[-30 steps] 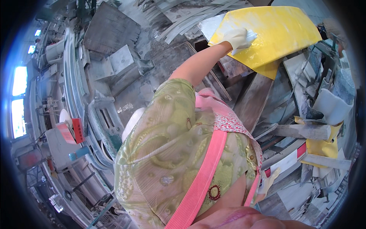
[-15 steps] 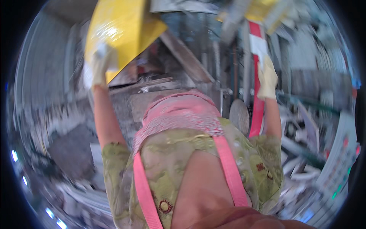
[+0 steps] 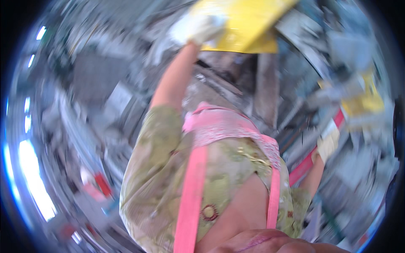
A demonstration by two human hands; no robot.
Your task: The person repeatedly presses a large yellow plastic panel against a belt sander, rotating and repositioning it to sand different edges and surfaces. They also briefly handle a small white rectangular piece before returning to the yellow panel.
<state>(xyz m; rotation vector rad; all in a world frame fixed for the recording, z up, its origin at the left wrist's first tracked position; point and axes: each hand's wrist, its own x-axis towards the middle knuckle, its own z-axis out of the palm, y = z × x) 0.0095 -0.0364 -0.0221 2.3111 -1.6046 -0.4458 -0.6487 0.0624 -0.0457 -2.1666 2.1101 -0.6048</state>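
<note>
Abruptly our view swung — left hand at the yellow sheet, right hand by the red-and-white bar, grips unclear.

1. The broad, flat, glossy yellow sheet is glowing bright yellow, paling near its left edge.
2. The left hand and right hand are wearing plain cream gloves.
3. The long, straight, red-and-white strip is alternating pinkish red and white.
4. The soft pink cloth apron is showing a speckled pink-and-white band and plain pink straps.
5. The loose olive-green cloth top is blending into beige, a dark red ring motif circling a yellowish centre.
</note>
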